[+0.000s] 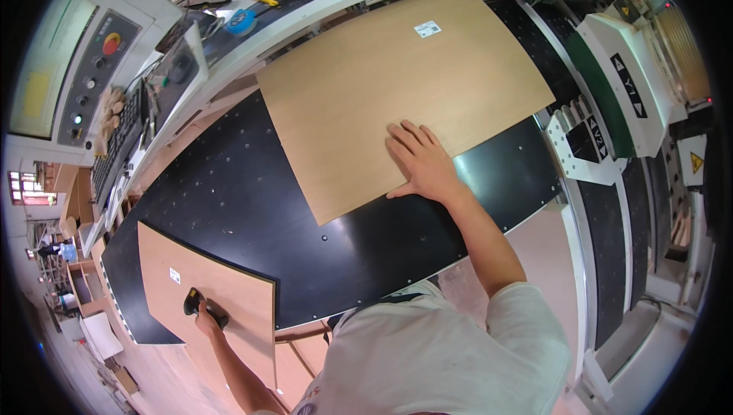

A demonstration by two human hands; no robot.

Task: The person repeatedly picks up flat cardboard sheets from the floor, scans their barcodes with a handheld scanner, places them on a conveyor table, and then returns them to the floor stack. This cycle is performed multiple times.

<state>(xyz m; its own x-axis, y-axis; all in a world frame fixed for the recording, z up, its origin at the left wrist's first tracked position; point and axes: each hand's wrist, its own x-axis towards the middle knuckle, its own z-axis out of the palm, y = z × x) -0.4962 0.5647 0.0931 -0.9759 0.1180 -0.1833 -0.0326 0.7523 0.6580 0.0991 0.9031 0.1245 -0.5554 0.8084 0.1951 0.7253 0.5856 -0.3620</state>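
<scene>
Panel (397, 87) under flat right hand (420, 163) — left hand (205, 316) gripping scanner (195, 304).

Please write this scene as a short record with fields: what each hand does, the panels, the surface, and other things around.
right hand: right hand lies flat, palm down, on the near edge of the large wood panel
left hand: left hand grips a small black handheld device over the smaller wood panel
labels: each panel bears a small white sticker
surface: black machine table dotted with small holes
behind: control panel with a red button; hand tools and a blue tape roll on the ledge
</scene>
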